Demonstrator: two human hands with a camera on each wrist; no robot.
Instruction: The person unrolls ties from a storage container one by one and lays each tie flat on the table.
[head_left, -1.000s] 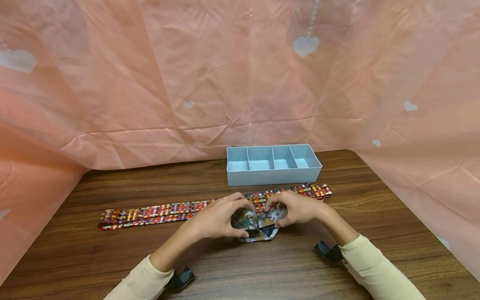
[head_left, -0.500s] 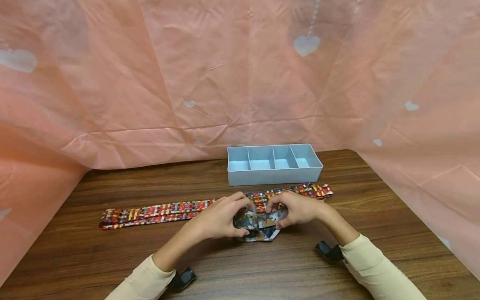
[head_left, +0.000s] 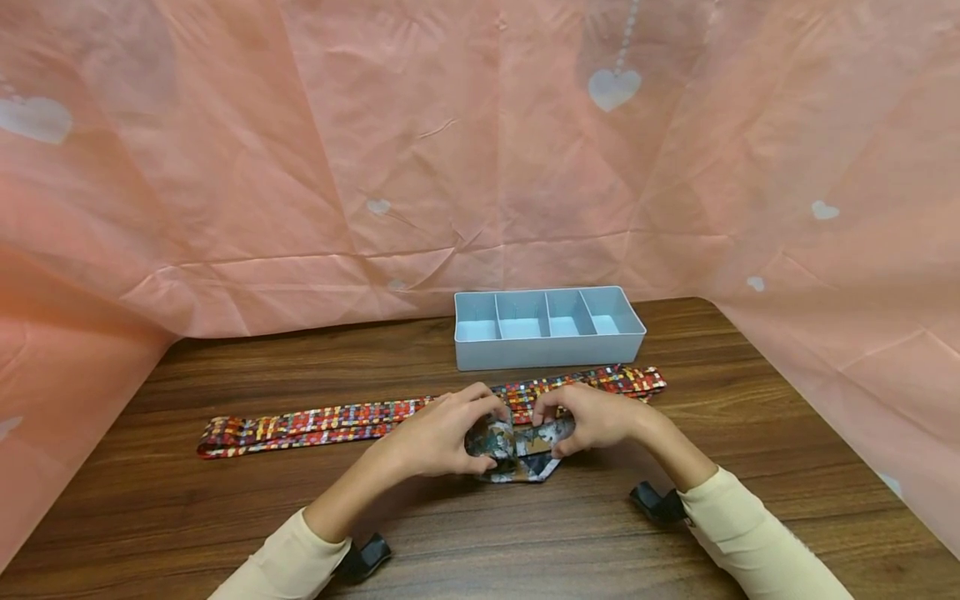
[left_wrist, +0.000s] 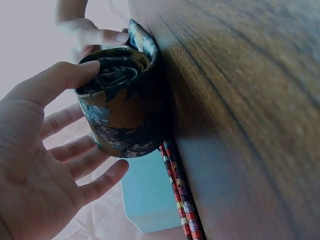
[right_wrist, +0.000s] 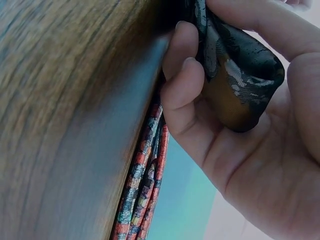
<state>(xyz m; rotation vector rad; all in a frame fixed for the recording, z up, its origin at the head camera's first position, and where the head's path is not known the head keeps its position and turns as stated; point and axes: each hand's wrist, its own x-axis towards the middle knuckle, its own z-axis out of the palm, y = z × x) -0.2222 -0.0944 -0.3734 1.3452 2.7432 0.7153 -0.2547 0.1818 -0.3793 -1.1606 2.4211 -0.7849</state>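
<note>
A dark necktie (head_left: 491, 442) with a brown, white and green leafy pattern is mostly wound into a roll standing on its side edge on the table. My left hand (head_left: 438, 433) grips the roll, thumb on the near edge and fingers behind; the left wrist view shows the spiral layers of the tie (left_wrist: 125, 112). On the right, my right hand (head_left: 603, 417) holds the short folded end between thumb and curled fingers, and that fabric (right_wrist: 242, 87) bulges toward the palm. A pointed tip lies flat beside the roll.
Behind the hands a red multicoloured necktie (head_left: 315, 422) lies folded lengthwise across the wooden table (head_left: 480, 542). Beyond it stands a light blue organizer box (head_left: 547, 353) with several compartments. A pink curtain (head_left: 375, 167) with hearts hangs at the back and sides.
Both hands keep their hold on the dark necktie, almost still. The whole view shifts very slightly; nothing is taken or let go.
</note>
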